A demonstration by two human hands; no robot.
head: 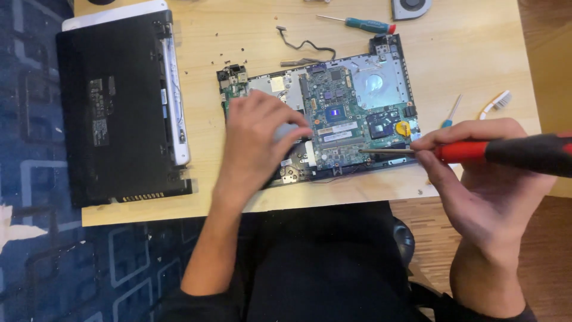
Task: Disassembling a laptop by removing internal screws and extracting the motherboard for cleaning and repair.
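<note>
Two hands work mid-frame: left hand (256, 134) pressing flat on the laptop motherboard (333, 119), right hand (482, 173) fingers pinching a red-handled screwdriver (476, 152), whose tip should sit square before turning.

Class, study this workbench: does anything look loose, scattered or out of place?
Yes. Tiny screws lie scattered on the bare wooden table beside the motherboard, and a detached cable curls loose above it. A toothbrush lies among the tools.

Black laptop base (116, 107) – teal screwdriver (363, 24), fan (411, 8), toothbrush (497, 104) – on wooden table (202, 191).
</note>
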